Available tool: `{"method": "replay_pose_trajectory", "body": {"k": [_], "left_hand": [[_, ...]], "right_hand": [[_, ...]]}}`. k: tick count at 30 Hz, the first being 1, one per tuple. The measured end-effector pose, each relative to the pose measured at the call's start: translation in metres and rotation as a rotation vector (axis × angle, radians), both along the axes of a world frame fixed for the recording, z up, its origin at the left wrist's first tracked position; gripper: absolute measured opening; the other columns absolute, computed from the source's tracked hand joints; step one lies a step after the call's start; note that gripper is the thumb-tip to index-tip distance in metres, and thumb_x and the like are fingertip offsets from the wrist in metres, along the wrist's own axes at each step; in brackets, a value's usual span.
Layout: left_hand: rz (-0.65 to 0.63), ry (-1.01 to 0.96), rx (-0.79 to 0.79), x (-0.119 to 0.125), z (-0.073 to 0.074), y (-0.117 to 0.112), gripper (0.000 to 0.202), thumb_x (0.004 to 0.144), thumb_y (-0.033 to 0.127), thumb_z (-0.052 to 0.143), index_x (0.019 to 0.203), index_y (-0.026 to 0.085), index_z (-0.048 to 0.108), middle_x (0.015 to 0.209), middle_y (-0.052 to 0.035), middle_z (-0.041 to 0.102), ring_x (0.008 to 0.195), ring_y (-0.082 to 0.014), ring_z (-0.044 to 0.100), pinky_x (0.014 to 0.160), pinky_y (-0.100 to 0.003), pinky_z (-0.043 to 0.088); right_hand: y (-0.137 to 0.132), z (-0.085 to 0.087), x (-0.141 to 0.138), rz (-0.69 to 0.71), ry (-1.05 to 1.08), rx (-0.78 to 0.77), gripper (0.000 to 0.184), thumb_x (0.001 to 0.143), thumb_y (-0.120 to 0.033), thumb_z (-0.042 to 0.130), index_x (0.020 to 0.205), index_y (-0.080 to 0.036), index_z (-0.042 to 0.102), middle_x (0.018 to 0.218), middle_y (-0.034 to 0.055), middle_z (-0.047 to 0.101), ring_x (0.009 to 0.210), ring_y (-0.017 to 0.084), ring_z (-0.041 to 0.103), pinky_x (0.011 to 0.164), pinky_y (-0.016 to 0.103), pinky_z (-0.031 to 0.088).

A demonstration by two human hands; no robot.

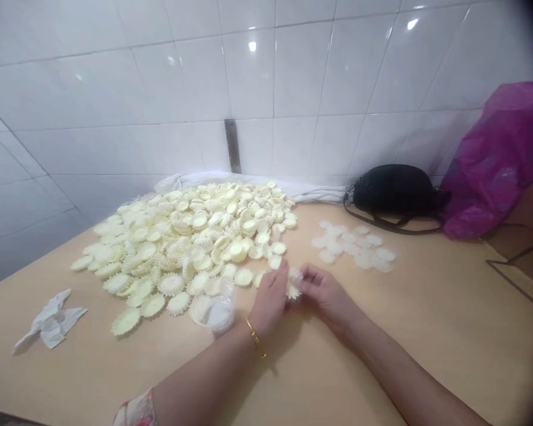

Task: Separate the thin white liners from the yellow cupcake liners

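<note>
Here we are at the wooden desk [430, 337], with the action right at the front edge of a big heap of cream scalloped discs [182, 242]: the right hand [324, 293] has its fingers [304, 277] pressed together, pinching a small scalloped piece [292, 291], while the left hand [269, 302], gold bangle [254, 337] on its wrist, sits tight beside it, its fingers bunched, though whether they're gripping the piece too is hard to call from this angle. That piece is small and light, so a slackened pinch could easily drop it back among the others. The left wrist is also very close to a clear plastic tub [214, 310] lying at the heap's edge, and a careless sweep of the forearm could knock it over or shove loose discs across the desk. Over to the right, a flat patch of thin, pale scalloped pieces [350, 245] sits only a short way from the heap, so any slide from the pile could mix the two lots. Those thin pieces look light enough to be scattered by a quick hand movement, too. Behind them, a black bag [393, 192] and a magenta plastic bag [493, 165] crowd the back of the desk.
</note>
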State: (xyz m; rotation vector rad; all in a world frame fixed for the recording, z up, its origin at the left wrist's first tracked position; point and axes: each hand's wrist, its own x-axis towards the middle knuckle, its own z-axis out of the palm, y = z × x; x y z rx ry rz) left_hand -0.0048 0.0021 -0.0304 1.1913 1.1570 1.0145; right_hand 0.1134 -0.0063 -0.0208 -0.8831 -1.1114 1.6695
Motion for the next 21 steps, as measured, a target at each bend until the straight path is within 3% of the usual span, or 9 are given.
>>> {"method": "replay_pose_trajectory", "body": {"k": [2,5,8,13,18,21], "left_hand": [[-0.026,-0.100,-0.014,0.002,0.004,-0.003,0.046,0.074,0.062,0.046,0.063,0.017,0.045,0.049,0.0022,0.047,0.041,-0.0078,0.041,0.042,-0.022,0.031],[-0.120,-0.245,0.017,0.005,0.012,-0.008,0.032,0.067,0.042,0.066,0.070,0.016,0.048,0.055,0.0026,0.051,0.046,-0.0064,0.044,0.048,-0.020,0.035],[-0.129,-0.288,0.008,0.006,0.016,-0.009,0.026,0.063,0.031,0.070,0.070,0.015,0.050,0.056,0.0013,0.053,0.048,-0.0070,0.046,0.049,-0.021,0.035],[-0.074,-0.221,-0.033,0.002,0.006,-0.004,0.026,0.071,0.039,0.061,0.069,0.016,0.049,0.048,0.0039,0.047,0.040,-0.0059,0.040,0.044,-0.021,0.031],[-0.075,-0.111,0.021,-0.003,-0.006,-0.001,0.033,0.074,0.046,0.056,0.064,0.017,0.046,0.044,0.0049,0.043,0.036,-0.0059,0.038,0.041,-0.021,0.028],[-0.077,-0.108,0.001,-0.002,-0.005,-0.003,0.028,0.074,0.043,0.056,0.068,0.017,0.047,0.046,0.0046,0.045,0.039,-0.0069,0.042,0.043,-0.020,0.031]], "right_hand": [[0.001,0.000,0.001,-0.055,-0.029,0.005,0.037,0.062,-0.048,0.071,0.068,-0.020,0.048,0.054,-0.0035,0.057,0.047,0.015,0.056,0.052,0.030,0.045],[0.005,-0.003,0.006,-0.160,-0.096,0.040,0.039,0.065,-0.054,0.066,0.063,-0.020,0.047,0.047,-0.0034,0.054,0.042,0.014,0.052,0.048,0.028,0.042],[0.007,-0.006,0.010,-0.221,-0.139,0.049,0.037,0.067,-0.054,0.064,0.063,-0.020,0.049,0.048,-0.0029,0.054,0.044,0.014,0.052,0.049,0.028,0.041],[0.006,-0.005,0.008,-0.191,-0.189,0.110,0.035,0.067,-0.052,0.064,0.063,-0.020,0.051,0.051,-0.0029,0.053,0.047,0.012,0.049,0.049,0.026,0.038],[0.009,0.002,0.016,-0.457,-0.430,0.202,0.034,0.070,-0.048,0.060,0.057,-0.019,0.048,0.053,-0.0037,0.046,0.051,0.010,0.042,0.047,0.023,0.033],[0.017,0.003,0.032,-0.491,-0.609,0.149,0.029,0.072,-0.045,0.055,0.060,-0.020,0.048,0.053,-0.0027,0.046,0.050,0.012,0.043,0.045,0.024,0.032]]}}
